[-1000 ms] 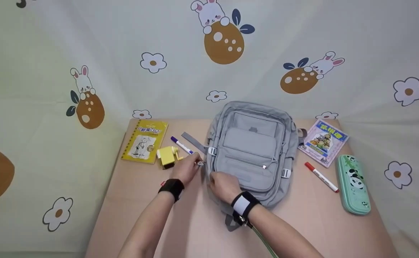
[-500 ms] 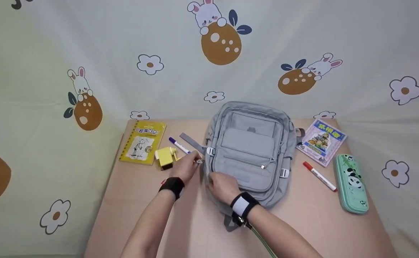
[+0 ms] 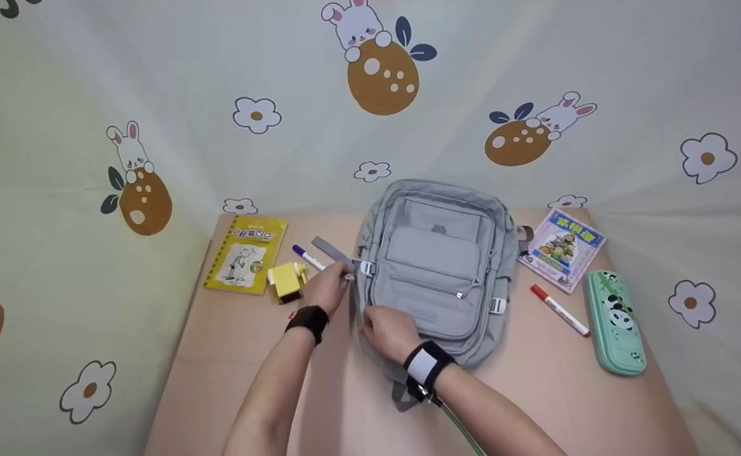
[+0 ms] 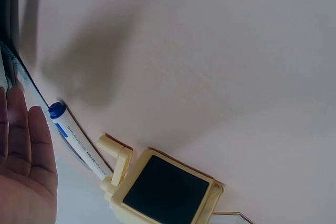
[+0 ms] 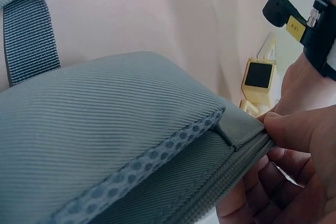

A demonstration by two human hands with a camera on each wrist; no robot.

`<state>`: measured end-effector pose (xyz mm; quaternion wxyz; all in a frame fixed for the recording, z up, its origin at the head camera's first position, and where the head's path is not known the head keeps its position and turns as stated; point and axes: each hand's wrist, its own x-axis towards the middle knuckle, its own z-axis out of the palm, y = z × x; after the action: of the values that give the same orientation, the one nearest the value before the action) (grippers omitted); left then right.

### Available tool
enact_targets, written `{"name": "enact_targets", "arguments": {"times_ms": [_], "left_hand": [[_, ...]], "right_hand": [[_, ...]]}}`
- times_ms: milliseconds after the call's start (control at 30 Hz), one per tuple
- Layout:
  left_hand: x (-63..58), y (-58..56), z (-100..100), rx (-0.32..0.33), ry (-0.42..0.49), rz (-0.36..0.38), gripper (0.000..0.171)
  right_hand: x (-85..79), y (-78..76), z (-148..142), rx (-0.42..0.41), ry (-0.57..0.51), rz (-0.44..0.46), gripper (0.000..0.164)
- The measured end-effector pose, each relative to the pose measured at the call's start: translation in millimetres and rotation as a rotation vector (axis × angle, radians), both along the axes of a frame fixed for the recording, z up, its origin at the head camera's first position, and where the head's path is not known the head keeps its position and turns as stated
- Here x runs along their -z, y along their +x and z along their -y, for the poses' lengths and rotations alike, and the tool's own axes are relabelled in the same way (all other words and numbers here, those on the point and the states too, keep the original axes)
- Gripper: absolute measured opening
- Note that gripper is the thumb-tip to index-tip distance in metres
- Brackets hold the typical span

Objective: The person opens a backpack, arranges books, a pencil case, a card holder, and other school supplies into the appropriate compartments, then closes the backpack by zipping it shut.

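Note:
A grey backpack (image 3: 437, 253) lies front up on the table. At its left side, my left hand (image 3: 325, 289) pinches what looks like a zipper pull (image 3: 348, 277), close below the white side buckle (image 3: 367, 269). In the left wrist view, some fingers (image 4: 41, 135) of that hand extend beside the backpack; its fingertip pinch is hidden there. My right hand (image 3: 391, 332) grips the backpack's lower left edge. The right wrist view shows the thumb (image 5: 289, 129) pressing on the fabric beside a zipper (image 5: 226, 177), with the other fingers curled underneath.
Left of the backpack are a blue-capped marker (image 3: 307, 256), a yellow pencil sharpener (image 3: 287, 282) with a crank and a yellow book (image 3: 246, 256). On its right lie a pink-edged book (image 3: 563, 248), a red marker (image 3: 560, 310) and a green panda pencil case (image 3: 616, 323).
My left hand has slid a little up along the backpack's side, toward the buckle. My right hand keeps its hold on the lower edge. The head view has shifted slightly.

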<state>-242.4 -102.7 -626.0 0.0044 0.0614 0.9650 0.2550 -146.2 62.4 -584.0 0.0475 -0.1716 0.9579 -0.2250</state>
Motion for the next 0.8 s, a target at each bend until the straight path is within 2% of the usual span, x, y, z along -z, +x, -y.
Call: {"name": "enact_targets", "arguments": {"times_ms": [300, 533, 800], "left_hand": [[-1.0, -11.5, -7.0, -0.075, 0.065, 0.057, 0.005], [-1.9, -16.0, -10.7, -0.119, 0.107, 0.085, 0.004], [0.5, -23.0, -18.4, -0.124, 0.099, 0.038, 0.008]], "right_hand": [[-0.8, 0.6, -2.2, 0.005, -0.008, 0.011, 0.022], [-2.9, 1.1, -3.0, -0.016, -0.020, 0.015, 0.022], [-0.2, 0.3, -5.2, -0.022, -0.012, 0.008, 0.022]]}}
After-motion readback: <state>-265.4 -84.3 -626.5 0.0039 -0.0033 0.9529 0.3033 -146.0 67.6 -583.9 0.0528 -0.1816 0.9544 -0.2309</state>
